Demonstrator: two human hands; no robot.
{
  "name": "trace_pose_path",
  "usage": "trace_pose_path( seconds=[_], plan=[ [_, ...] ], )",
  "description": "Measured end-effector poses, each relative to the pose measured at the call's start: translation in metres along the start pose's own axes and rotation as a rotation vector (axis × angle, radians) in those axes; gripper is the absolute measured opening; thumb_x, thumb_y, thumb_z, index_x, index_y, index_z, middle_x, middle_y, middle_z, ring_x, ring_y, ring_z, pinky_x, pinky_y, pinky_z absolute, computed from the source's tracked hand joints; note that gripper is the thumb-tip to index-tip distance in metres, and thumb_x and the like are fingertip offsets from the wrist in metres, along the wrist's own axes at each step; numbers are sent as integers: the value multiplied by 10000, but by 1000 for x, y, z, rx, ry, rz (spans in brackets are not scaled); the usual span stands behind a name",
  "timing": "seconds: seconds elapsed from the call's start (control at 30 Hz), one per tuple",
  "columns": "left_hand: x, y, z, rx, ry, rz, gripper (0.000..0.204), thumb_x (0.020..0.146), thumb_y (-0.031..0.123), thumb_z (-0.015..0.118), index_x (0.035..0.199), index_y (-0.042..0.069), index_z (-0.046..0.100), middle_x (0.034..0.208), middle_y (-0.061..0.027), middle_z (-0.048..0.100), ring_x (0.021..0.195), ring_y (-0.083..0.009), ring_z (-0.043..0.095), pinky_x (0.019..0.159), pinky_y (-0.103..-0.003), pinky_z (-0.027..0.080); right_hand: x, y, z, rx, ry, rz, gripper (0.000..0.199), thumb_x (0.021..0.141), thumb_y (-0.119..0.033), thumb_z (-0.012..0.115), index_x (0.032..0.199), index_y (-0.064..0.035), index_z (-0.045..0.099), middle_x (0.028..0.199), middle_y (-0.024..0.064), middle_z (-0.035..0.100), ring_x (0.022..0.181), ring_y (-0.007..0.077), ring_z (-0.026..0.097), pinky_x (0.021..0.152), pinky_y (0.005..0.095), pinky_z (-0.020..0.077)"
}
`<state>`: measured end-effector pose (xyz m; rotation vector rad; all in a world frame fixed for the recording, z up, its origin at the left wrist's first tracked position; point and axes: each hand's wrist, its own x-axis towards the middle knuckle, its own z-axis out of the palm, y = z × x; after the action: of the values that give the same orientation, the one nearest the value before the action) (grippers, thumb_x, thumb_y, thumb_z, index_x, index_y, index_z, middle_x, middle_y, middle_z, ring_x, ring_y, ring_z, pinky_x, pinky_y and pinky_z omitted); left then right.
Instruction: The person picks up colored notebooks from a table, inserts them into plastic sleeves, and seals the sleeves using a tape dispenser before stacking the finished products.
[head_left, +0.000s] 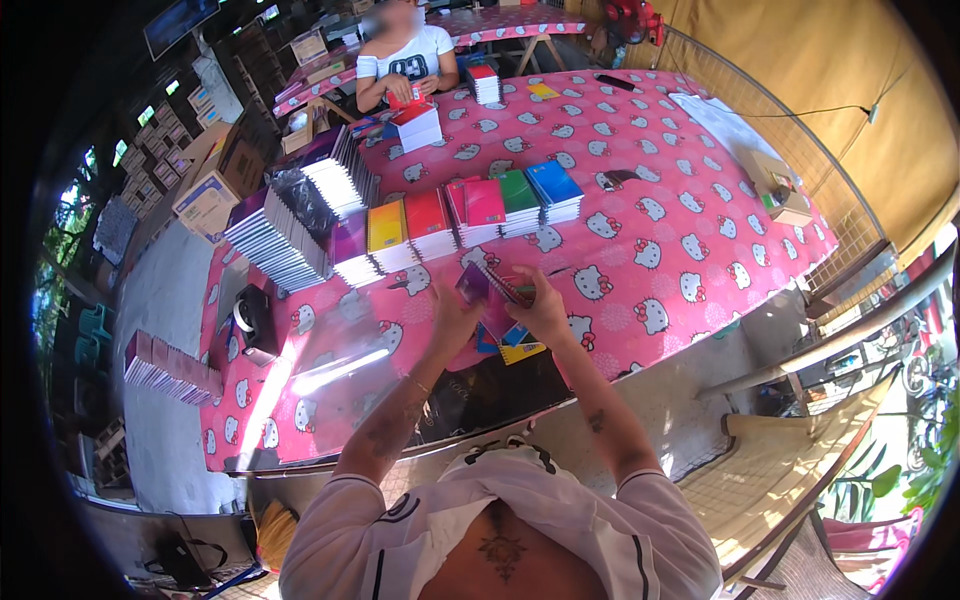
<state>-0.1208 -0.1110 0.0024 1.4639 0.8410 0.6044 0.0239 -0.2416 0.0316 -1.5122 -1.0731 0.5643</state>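
Above the near edge of the table, a purple spiral notebook (497, 318) is between my two hands, tilted with its coil upward. My left hand (457, 318) closes on its left side. My right hand (543, 308) grips its right side by the coil, where red and green edges of other covers show; how many are held I cannot tell. Under my hands lie a yellow notebook (521, 353) and some blue covers, partly hidden. Just beyond is a row of notebook stacks: purple (350, 238), yellow (386, 226), red (427, 214), pink (484, 202), green (518, 192) and blue (555, 182).
Tall notebook piles (272, 235) stand at the left with a black plastic bag (300, 200). A black object (256, 322) sits near the left edge. Across the pink patterned tablecloth (690, 250), a person (408, 60) handles a red notebook. A cardboard box (775, 187) is at right.
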Motion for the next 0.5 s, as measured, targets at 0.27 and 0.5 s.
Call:
trace_pose_path(
  seconds=[0.27,0.5],
  plan=[
    [-1,40,-12,469,-507,263,694,852,235,757,1420,50,404,1120,-115,651,982,-282,655,834,-420,527,35,-25,-47,274,-66,-130,565,796,-124,787,1286,-20,524,1152,94,641,1049,233,669,882,341,531],
    [-2,-82,22,914,314,301,640,842,248,731,1360,14,438,1015,-149,648,929,-256,686,758,-376,565,3,99,-13,98,223,480,675,823,-407,804,1264,28,534,1197,139,629,1111,215,627,924,346,509]
  ],
)
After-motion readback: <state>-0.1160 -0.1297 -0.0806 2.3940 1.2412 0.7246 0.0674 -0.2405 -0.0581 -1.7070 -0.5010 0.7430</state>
